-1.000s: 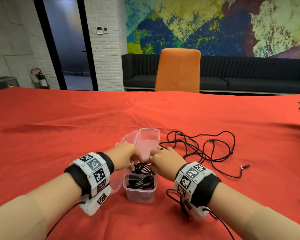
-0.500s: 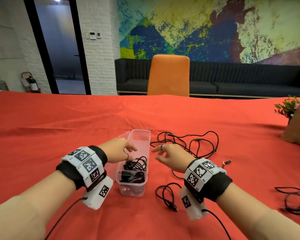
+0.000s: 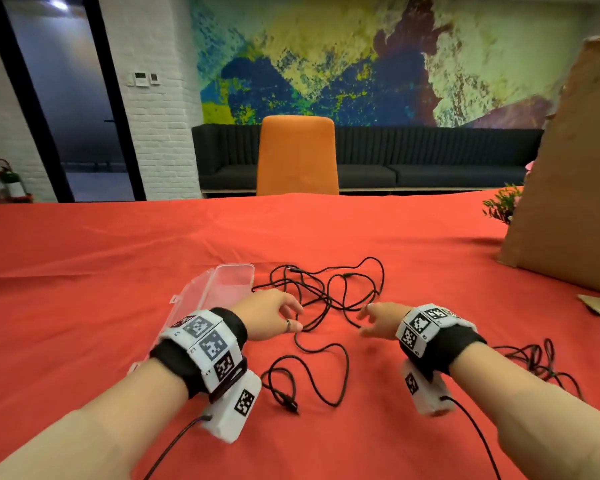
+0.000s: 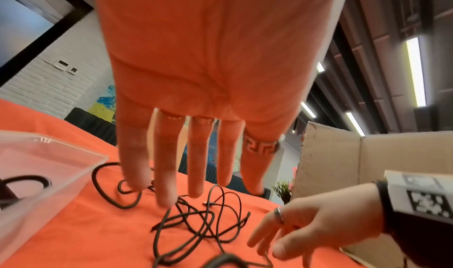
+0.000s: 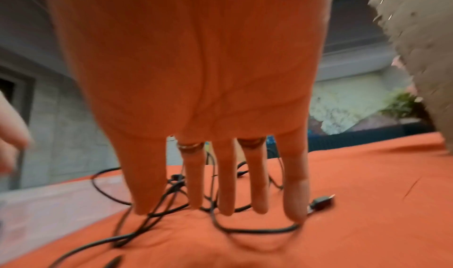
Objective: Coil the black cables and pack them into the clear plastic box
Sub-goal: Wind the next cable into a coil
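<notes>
Your left hand is hovering at centre frame in the head view, fingers extended and slightly spread, holding nothing. In the left wrist view the fingertips are hanging just above the loose black cable; whether they are touching it cannot be told. Your right hand is sitting right of centre, fingers straight and loosely parted, also empty. In the right wrist view its fingertips are reaching down into the strands, appearing to brush them, though blur is preventing a firm finding.

The loose black cable is lying tangled on the red tablecloth between and beyond both hands, with one loop trailing toward the lower centre of the head view. The clear plastic box is standing left of the tangle, lid open, partly hidden behind your left wrist.

The left wrist view is showing, at its left edge, a coiled cable already inside the box; the head view is not showing that. The right wrist view is showing a cable plug lying just beside your outermost fingertip. Only the head view is showing a second cable bundle at the right, behind your right forearm, and a cardboard box at upper right.
</notes>
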Tool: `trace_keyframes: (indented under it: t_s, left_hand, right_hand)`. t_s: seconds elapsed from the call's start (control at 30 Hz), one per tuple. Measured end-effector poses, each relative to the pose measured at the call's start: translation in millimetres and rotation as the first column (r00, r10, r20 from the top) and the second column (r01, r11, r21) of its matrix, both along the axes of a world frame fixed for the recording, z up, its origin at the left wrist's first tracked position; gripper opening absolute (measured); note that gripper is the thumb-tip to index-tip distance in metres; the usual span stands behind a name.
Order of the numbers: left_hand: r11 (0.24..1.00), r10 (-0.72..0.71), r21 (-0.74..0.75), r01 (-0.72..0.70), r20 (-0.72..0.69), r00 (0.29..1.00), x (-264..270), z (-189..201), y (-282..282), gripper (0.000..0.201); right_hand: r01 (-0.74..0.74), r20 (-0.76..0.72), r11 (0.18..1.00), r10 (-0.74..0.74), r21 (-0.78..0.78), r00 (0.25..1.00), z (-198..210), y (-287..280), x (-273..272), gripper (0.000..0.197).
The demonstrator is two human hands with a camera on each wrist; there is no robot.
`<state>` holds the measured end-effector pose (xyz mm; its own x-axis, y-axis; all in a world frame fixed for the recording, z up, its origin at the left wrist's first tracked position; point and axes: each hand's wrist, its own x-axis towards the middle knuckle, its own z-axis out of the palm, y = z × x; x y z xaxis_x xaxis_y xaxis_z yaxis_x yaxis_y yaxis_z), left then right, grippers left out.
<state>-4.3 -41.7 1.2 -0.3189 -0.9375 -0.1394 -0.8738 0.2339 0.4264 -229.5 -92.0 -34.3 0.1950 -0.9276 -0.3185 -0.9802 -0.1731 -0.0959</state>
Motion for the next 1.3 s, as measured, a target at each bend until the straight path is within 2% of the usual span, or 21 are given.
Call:
trace_keyframes:
  t_s: [0.1,0.13,0.2,0.27,0.33,0.37,0.4,0.43,0.5,0.53,0.57,0.7,0.8,0.87,0.93,1.0,1.1,1.17,1.23,1.27,1.3]
  left_hand:
    - [0.986,-0.049,0.165,0.012,0.225,0.973,-13,-13,1,0.058]
    - [0.977,-0.059,0.214,-0.004,0.289,0.955,-17,-17,3,0.058]
    - [0.960,-0.088,0.280,-0.003,0.314,0.945,-22,-23,8,0.035]
    - [0.946,-0.078,0.323,0.025,0.151,0.985,-23,-27,10,0.019]
    - [0.953,0.015,0.302,0.013,-0.089,0.996,-21,-25,9,0.027]
    - [0.960,0.076,0.279,-0.014,-0.215,0.974,-21,-21,9,0.032]
    - [0.964,0.138,0.261,-0.049,-0.334,0.933,-22,-17,10,0.034]
    - [0.962,0.194,0.262,-0.081,-0.444,0.875,-24,-12,11,0.036]
    - [0.950,0.274,0.295,-0.106,-0.616,0.738,-31,-1,16,0.037]
    - [0.947,0.288,0.306,-0.099,-0.674,0.681,-34,4,19,0.037]
    - [0.947,0.287,0.312,-0.077,-0.714,0.638,-37,9,23,0.036]
    - [0.942,0.279,0.335,0.001,-0.785,0.553,-32,22,37,0.023]
    - [0.941,0.285,0.337,0.013,-0.815,0.504,-27,21,45,0.019]
    - [0.942,0.249,0.331,0.055,-0.797,0.550,-25,18,49,0.015]
    - [0.941,0.145,0.312,0.131,-0.721,0.678,-22,14,54,0.013]
    - [0.920,0.046,0.327,0.215,-0.637,0.769,-17,9,58,0.013]
    - [0.908,-0.001,0.341,0.243,-0.578,0.816,-14,4,63,0.006]
    - [0.934,0.048,0.325,0.151,-0.532,0.846,-19,-2,65,0.013]
    - [0.913,0.152,0.396,0.093,-0.544,0.825,-27,-12,67,0.041]
    - [0.866,0.224,0.484,0.123,-0.598,0.770,-32,-17,68,0.062]
    - [0.801,0.301,0.564,0.202,-0.671,0.677,-37,-22,68,0.080]
  right_hand:
    - [-0.131,0.127,0.987,0.119,0.090,0.985,-7,10,7,0.050]
    - [-0.170,0.177,0.978,0.147,0.120,0.973,-8,15,10,0.051]
    - [-0.284,0.203,0.944,0.248,0.171,0.947,-12,23,15,0.054]
    - [-0.366,0.103,0.912,0.353,0.184,0.930,-20,33,17,0.050]
    - [-0.383,-0.004,0.916,0.386,0.121,0.923,-25,41,15,0.038]
    - [-0.354,0.011,0.934,0.354,0.041,0.935,-25,44,14,0.033]
    - [-0.329,0.113,0.942,0.334,-0.067,0.936,-22,48,13,0.030]
    - [-0.302,0.291,0.940,0.338,-0.161,0.895,-15,52,13,0.034]
    - [-0.251,0.625,0.942,0.334,-0.221,0.706,3,62,15,0.051]
    - [-0.242,0.696,0.950,0.309,-0.196,0.648,12,70,16,0.051]
    - [-0.247,0.706,0.948,0.314,-0.199,0.635,18,76,16,0.047]
    - [-0.189,0.582,0.910,0.385,-0.369,0.716,28,90,2,0.039]
    - [-0.062,0.639,0.900,0.353,-0.431,0.683,36,95,-10,0.041]
    - [0.032,0.661,0.860,0.366,-0.508,0.655,40,98,-12,0.040]
    - [0.144,0.671,0.799,0.375,-0.584,0.639,44,99,-14,0.040]
    - [0.263,0.720,0.762,0.353,-0.592,0.597,46,95,-20,0.038]
    - [0.413,0.855,0.770,0.321,-0.486,0.408,47,91,-28,0.033]
    - [0.432,0.909,0.806,0.306,-0.406,0.284,46,92,-28,0.035]
    - [0.409,0.920,0.830,0.294,-0.380,0.257,47,98,-24,0.035]
    - [0.398,0.916,0.832,0.296,-0.386,0.269,47,100,-22,0.035]
    - [0.392,0.906,0.825,0.308,-0.406,0.291,46,101,-20,0.035]
